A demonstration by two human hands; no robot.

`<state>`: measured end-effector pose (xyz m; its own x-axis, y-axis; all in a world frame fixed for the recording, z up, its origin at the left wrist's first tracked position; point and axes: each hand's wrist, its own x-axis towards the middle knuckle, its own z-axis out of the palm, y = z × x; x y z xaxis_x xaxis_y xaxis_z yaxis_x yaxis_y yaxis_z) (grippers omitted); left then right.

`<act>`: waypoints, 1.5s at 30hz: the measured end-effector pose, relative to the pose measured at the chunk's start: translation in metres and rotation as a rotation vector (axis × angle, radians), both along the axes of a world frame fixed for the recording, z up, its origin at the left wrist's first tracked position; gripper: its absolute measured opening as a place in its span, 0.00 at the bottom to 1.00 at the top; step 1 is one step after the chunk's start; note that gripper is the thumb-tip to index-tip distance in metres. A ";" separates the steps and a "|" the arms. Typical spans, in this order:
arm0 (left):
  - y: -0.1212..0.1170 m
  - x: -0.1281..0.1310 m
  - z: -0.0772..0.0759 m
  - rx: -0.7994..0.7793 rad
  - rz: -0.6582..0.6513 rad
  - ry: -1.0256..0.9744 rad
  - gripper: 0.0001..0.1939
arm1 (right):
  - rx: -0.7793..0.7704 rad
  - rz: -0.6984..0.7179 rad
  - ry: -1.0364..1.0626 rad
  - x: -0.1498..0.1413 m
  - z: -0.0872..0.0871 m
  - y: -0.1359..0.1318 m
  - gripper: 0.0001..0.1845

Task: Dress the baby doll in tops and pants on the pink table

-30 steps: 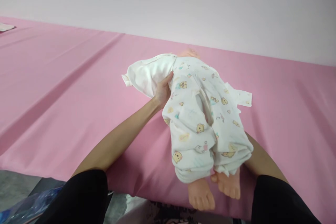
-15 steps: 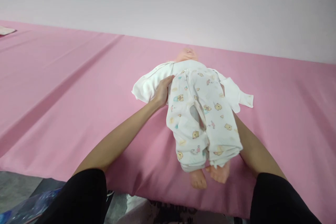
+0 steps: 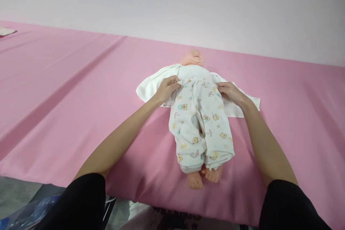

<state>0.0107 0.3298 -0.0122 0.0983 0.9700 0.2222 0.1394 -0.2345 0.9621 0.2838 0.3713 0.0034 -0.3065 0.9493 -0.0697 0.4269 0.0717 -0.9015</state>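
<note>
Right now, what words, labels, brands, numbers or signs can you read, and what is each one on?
No word, brand or number reads clearly.
Whitish item below the pink cover: dark lettering, partly hidden and too blurred to read.
Trousers: small animal pictures; any tiny marks are too small to read.

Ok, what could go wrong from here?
The left hand and right hand pinch only the waistband's sides, so the printed pants might go up unevenly. The open white top lies spread beneath both hands and could get caught. The doll's feet point toward the near table edge; a tug might slide it off.
</note>
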 end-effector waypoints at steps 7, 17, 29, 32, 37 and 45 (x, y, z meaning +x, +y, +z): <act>0.006 -0.016 0.027 0.235 -0.036 0.597 0.05 | 0.545 0.215 -0.663 -0.001 0.029 0.003 0.07; 0.034 -0.031 0.022 0.094 -0.100 0.497 0.11 | 0.115 0.230 -0.514 -0.004 0.028 0.036 0.09; 0.065 -0.005 0.011 0.149 0.282 0.725 0.05 | 0.281 -0.104 -0.611 -0.023 0.006 0.052 0.11; 0.069 0.003 0.007 0.138 0.354 0.668 0.02 | 0.344 -0.286 -0.668 -0.036 -0.003 0.057 0.12; 0.073 0.003 -0.001 0.142 0.479 0.675 0.05 | 0.359 -0.501 -0.624 -0.046 -0.014 0.058 0.10; 0.077 -0.004 0.004 0.255 0.354 0.527 0.05 | 0.190 -0.380 -0.039 -0.024 -0.018 0.069 0.07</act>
<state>0.0071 0.4064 -0.0083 -0.0578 0.8871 0.4580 0.6840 -0.2989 0.6654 0.2597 0.4406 -0.0143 0.0673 0.9913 0.1129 0.4886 0.0660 -0.8700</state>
